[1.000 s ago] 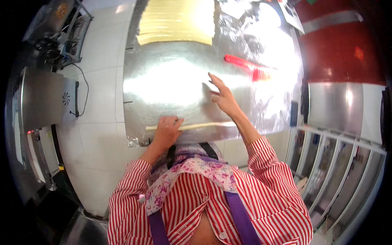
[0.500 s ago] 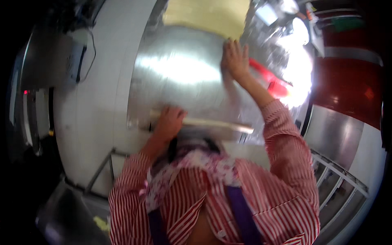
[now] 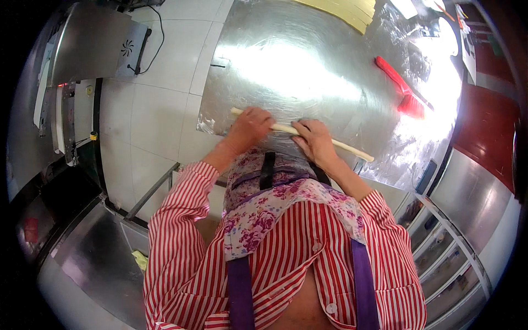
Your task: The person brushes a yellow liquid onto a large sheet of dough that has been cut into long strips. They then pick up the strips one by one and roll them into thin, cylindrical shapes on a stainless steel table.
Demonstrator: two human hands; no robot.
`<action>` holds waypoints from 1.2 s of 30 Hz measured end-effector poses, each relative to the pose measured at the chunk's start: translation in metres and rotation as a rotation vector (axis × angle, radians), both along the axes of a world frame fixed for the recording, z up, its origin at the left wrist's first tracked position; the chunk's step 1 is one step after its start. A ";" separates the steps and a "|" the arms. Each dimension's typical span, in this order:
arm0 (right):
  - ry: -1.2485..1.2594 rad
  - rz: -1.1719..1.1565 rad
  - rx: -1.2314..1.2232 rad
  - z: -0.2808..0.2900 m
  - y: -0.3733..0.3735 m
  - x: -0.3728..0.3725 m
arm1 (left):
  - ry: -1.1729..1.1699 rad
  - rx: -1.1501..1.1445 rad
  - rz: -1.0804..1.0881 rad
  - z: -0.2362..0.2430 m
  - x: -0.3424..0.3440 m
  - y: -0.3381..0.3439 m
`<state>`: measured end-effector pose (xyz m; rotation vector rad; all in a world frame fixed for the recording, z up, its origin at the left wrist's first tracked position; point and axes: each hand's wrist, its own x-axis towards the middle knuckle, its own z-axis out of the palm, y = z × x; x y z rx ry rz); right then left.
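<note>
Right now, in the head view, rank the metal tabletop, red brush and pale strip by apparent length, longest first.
1. Metal tabletop
2. Pale strip, partly covered
3. Red brush, clearly shortest

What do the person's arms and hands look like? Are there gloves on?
No gloves: the left hand and right hand are both bare. The left sleeve and right sleeve have thin red and white stripes, like a candy cane, and both end before the hands.

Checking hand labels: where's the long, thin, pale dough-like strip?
Head view, centre: the strip lies along the near edge of the shiny metal table, under the left hand and right hand.
</note>
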<state>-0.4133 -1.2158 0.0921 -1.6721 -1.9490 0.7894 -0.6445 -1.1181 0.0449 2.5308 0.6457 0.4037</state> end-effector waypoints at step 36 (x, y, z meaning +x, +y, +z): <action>-0.004 -0.268 -0.177 0.009 -0.133 0.141 | 0.089 -0.127 0.041 0.005 -0.081 0.058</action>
